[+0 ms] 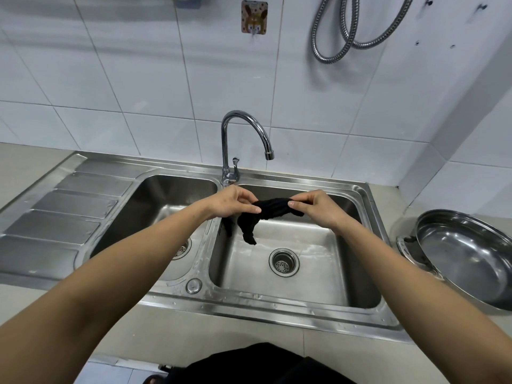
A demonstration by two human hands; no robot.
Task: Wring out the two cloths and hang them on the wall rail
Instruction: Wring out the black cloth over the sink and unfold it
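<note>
A black cloth point(273, 210) is stretched between both hands above the right basin of a steel double sink point(279, 303). My left hand point(234, 202) pinches its left end, and my right hand point(315, 206) pinches its right end. A loose tail of the cloth hangs down toward the basin floor. Only one cloth is in view. At the top left of the wall, a grey-green rail or shelf edge point(182, 0) is barely visible.
A curved chrome tap point(241, 134) stands behind the hands, its spout over the right basin. A large steel bowl point(468, 256) sits on the counter at right. A sticker hook point(253, 18) and a metal hose point(349, 29) hang on the tiled wall.
</note>
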